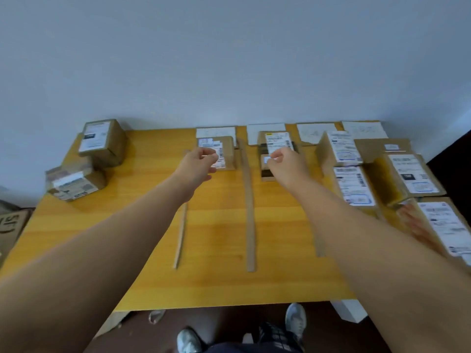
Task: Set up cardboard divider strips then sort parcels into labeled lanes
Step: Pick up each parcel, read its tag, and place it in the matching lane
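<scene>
**Parcel sorting: both hands out over the first two lanes**

Far left on the yellow surface (216, 284) sat a pile of loose parcels (102, 143). Next came a thin divider strip (180, 235). Past it the left hand (201, 163) reached out over the first-lane parcel (228, 151), fingers curled. A wider middle strip (249, 212) split that lane from the next, where the right hand (286, 165) curled at the second-lane parcel (277, 140). Too blurry, honestly couldn't tell whether either hand was actually gripping. Paper lane labels (216, 131) lined the back edge. More labelled parcels (353, 186) crowded the lanes on the right.
</scene>
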A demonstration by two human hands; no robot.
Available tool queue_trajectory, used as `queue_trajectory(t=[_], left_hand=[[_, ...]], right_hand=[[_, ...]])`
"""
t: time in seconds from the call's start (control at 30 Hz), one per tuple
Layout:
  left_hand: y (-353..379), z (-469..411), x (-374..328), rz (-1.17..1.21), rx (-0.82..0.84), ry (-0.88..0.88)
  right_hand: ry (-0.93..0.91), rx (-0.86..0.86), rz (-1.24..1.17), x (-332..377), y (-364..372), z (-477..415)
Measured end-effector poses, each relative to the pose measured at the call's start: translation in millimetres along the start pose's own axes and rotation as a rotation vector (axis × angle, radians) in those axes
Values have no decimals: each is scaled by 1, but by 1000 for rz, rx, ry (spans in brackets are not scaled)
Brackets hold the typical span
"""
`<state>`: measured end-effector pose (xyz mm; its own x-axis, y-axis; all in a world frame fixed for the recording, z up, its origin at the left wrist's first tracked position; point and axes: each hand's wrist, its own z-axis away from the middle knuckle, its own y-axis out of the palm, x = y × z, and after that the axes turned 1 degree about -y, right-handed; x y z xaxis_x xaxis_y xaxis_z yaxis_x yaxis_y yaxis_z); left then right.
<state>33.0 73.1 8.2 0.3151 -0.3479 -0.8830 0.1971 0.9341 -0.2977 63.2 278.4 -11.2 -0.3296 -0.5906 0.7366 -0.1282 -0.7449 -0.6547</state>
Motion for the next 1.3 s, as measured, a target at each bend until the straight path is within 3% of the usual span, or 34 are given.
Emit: queue_trajectory(t=[0.27,0.53,0.9,1.3], left_hand=[[-144,-9,48,-125,-198,16],[-226,-43,80,-274,-226,8],[-287,-91,120,-868,-128,-71],[-347,-156,162,-1139,28,-31]], right_hand=[[-91,43,-28,85,114,19],[-133,187,-40,150,176,-4],[-71,255,3,179,234,-20],[175,129,-91,190,311,-11]])
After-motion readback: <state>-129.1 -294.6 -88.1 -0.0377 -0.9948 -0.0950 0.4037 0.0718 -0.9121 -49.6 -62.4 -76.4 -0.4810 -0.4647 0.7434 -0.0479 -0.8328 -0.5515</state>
